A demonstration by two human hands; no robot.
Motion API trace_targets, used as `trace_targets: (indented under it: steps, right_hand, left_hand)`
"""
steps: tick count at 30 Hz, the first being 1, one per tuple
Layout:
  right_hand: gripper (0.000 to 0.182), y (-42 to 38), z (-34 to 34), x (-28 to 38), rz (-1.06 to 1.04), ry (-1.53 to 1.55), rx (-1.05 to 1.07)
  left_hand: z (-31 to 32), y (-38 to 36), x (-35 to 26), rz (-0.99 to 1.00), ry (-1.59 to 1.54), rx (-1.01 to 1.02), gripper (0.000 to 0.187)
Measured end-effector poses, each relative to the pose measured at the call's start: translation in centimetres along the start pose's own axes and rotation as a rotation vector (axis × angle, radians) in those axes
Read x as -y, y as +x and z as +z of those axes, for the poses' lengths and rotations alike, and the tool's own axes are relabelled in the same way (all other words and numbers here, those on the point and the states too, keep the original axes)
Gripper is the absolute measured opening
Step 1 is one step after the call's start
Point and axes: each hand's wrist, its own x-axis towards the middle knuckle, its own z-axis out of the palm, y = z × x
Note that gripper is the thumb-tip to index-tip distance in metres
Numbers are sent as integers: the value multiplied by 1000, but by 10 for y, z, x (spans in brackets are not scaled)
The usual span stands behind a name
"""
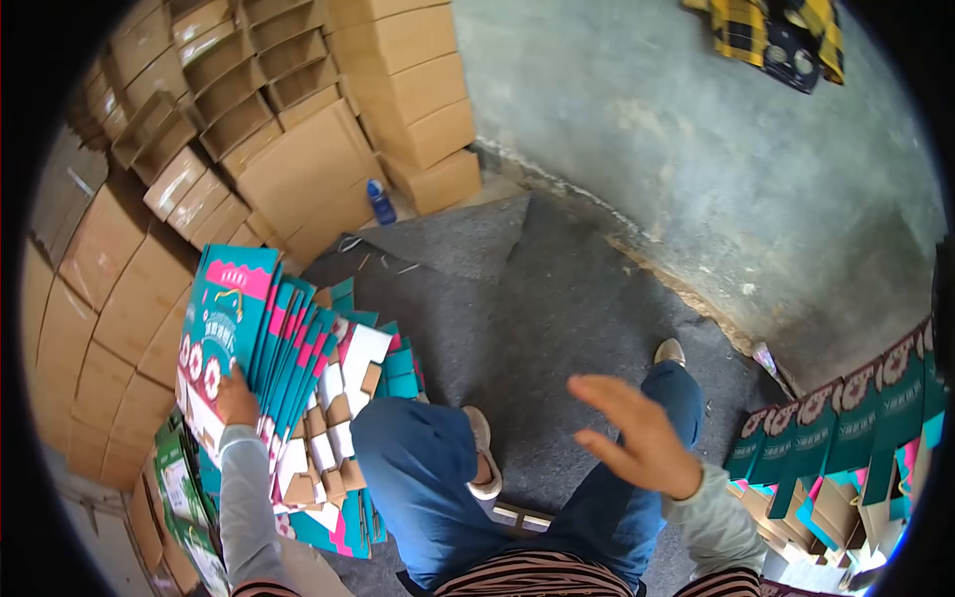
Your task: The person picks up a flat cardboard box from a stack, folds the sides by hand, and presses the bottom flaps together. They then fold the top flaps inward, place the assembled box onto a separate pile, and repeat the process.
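Note:
My left hand (237, 398) rests on a fanned stack of flat teal-and-pink printed cartons (288, 368) that leans against brown boxes at my left. Its fingers press the front carton's face; I cannot tell whether they grip an edge. My right hand (637, 433) hovers open above my right knee, palm turned inward, holding nothing. My legs in blue jeans (438, 488) stretch over the grey floor.
Stacked brown cardboard boxes (298, 149) fill the left and back. More teal cartons (846, 418) lean in a row at the right against a concrete wall (716, 149). A blue bottle (379, 202) stands by the boxes. Grey floor mat (527, 289) lies ahead.

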Motion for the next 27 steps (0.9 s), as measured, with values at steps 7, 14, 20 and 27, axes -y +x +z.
trace_targets:
  steps: [7,14,20,27]
  right_hand:
    - [40,-50,27,-40,196,144,88]
    - [52,-49,39,-78,519,763,226]
    - [67,-24,7,-66,591,1510,-160]
    - [41,-112,-3,-124,811,1881,-381]
  left_hand:
    - [-83,5,22,66,-180,-528,35]
    - [-267,-115,-48,343,-318,-814,38]
    - [-286,-177,-139,1188,-409,-830,23]
    - [-234,-173,-216,1408,-571,-683,32]
